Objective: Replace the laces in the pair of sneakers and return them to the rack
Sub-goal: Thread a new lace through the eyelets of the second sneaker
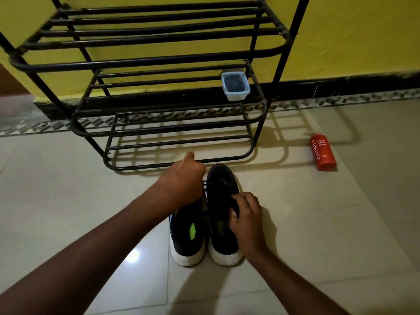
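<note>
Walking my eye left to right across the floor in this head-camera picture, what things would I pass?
left black white-soled sneaker → right black white-soled sneaker → red plastic bottle

My left sneaker [188, 242] and right sneaker [221, 178] are black with white heels and lime-green patches inside; the left has a light-blue edge. The lace [208, 184] and rack [159, 64] are black. The wall [363, 30] is yellow over black skirting [341, 84]. The floor [68, 189] is cream with a grey-and-black zigzag border [341, 100]. The bottle [323, 153] is red with white lettering, and the tub [236, 95] is pale blue.
</note>
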